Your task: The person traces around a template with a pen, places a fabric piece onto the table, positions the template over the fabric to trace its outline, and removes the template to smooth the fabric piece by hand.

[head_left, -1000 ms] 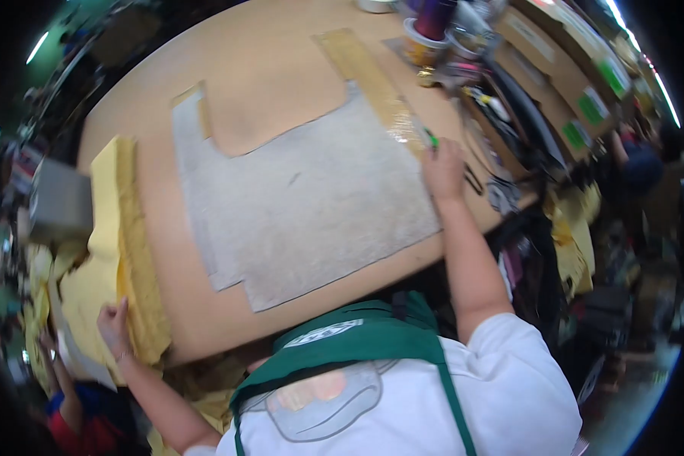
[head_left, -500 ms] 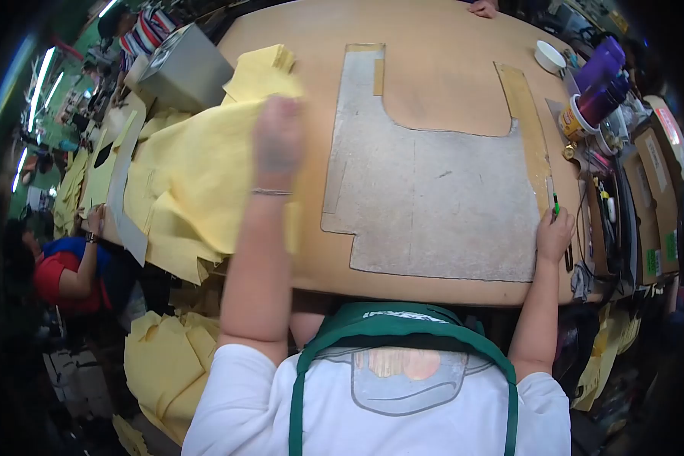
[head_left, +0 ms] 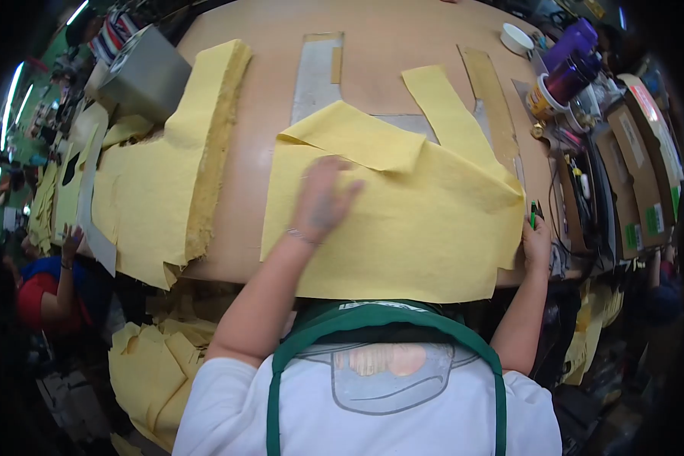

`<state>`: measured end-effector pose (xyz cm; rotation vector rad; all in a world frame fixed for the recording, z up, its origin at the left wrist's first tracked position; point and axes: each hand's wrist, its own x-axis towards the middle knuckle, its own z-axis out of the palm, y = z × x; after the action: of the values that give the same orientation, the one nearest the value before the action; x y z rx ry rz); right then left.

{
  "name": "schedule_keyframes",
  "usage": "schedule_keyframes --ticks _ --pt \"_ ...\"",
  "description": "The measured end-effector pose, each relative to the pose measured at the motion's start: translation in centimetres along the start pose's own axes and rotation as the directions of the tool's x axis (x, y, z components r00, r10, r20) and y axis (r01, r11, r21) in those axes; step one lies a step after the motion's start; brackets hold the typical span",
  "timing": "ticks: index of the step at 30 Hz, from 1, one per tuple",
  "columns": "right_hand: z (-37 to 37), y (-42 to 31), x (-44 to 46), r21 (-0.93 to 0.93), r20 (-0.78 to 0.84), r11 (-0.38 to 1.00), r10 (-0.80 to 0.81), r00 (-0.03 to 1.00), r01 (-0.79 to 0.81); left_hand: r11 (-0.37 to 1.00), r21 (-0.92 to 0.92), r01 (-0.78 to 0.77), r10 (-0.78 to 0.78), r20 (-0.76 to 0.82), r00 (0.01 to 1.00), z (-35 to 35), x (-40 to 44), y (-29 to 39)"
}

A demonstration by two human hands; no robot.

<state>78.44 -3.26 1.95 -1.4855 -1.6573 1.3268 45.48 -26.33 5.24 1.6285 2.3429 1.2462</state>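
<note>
A cut piece of yellow fabric point(head_left: 403, 243) lies across the front of the table, its upper left part folded over. My left hand point(head_left: 327, 197) is open over that piece, fingers apart, slightly blurred. Beneath the fabric lies a grey pattern board point(head_left: 318, 72) with brown tape strips; only its upper arms and part of its edge show. My right hand point(head_left: 537, 239) is closed around a slim green pen point(head_left: 533, 215), beside the fabric's right edge. To the left stands a thick stack of yellow fabric pieces point(head_left: 156, 171).
A grey metal box point(head_left: 146, 76) stands behind the stack. At the right are a white bowl point(head_left: 516, 38), a purple bottle point(head_left: 572, 76), a labelled tub point(head_left: 543, 99) and cardboard boxes point(head_left: 637, 167). Another person in red and blue point(head_left: 45, 292) works at the left.
A yellow fabric piece has come from the left stack onto the pattern board, covering most of it. My left hand has moved right and opened. My right hand still holds the pen.
</note>
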Motion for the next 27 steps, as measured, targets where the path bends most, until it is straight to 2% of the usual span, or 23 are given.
schedule_keyframes --ticks 2,3,6,9,12,15,18,21,22,23,24,26,27 --pt "-1.1 0.2 -0.8 0.074 0.032 0.992 0.097 0.995 -0.099 0.951 0.282 0.124 -0.109 -0.07 0.992 -2.3 -2.8 -2.7" --pt "-1.5 2.3 -0.2 0.149 0.021 0.987 0.051 0.999 -0.053 0.881 0.438 0.177 -0.144 -0.108 0.984 -2.9 -4.2 -3.6" --pt "-2.0 0.9 -1.6 0.09 0.065 0.988 0.117 0.991 -0.122 0.779 0.515 0.357 -0.373 -0.077 0.925 -4.8 -6.4 -3.1" --pt "-1.4 0.7 -2.7 0.108 0.082 0.986 0.122 0.989 -0.131 0.808 0.252 0.533 -0.522 -0.114 0.845 -6.0 -7.7 -3.0" --pt "-0.2 -1.6 -4.8 0.013 0.03 0.989 0.149 0.988 -0.149 0.756 0.36 0.547 -0.568 -0.053 0.821 -6.5 -9.6 -4.2" --pt "-0.9 0.7 -3.7 0.085 -0.003 0.991 0.101 0.995 -0.1 0.758 0.298 0.581 -0.603 -0.021 0.797 -6.3 -9.6 -4.2" --pt "0.2 -1.6 -4.4 0.089 0.003 0.995 0.049 0.999 -0.049 0.756 0.339 0.559 -0.623 0.112 0.775 -6.1 -8.8 -4.0" --pt "0.4 -1.7 -4.3 -0.203 0.107 0.977 -0.049 0.993 0.07 0.774 0.339 0.535 -0.607 0.156 0.779 -6.3 -8.3 -3.8" --pt "0.5 -1.9 -4.4 -0.138 0.133 0.989 -0.032 0.991 0.051 0.736 -0.018 0.677 -0.663 0.188 0.725 -6.5 -8.3 -3.8" --pt "0.5 -2.3 -4.6 -0.075 0.162 0.997 -0.016 0.987 0.028 0.576 -0.366 0.731 -0.698 0.246 0.673 -6.7 -8.3 -3.8" --pt "0.4 -2.8 -4.8 -0.012 0.191 1.0 -0.002 0.981 0.004 0.318 -0.652 0.688 -0.707 0.32 0.631 -6.9 -8.3 -3.8" --pt "-1.0 -5.8 -5.8 0.315 0.15 0.949 -0.028 0.988 -0.021 0.196 -0.824 0.532 -0.62 0.316 0.718 -10.0 -6.6 -1.2" --pt "-2.6 -6.5 -5.3 0.493 0.178 0.87 -0.126 0.976 0.023 0.157 -0.898 0.412 -0.542 0.27 0.796 -11.7 -5.7 0.0"
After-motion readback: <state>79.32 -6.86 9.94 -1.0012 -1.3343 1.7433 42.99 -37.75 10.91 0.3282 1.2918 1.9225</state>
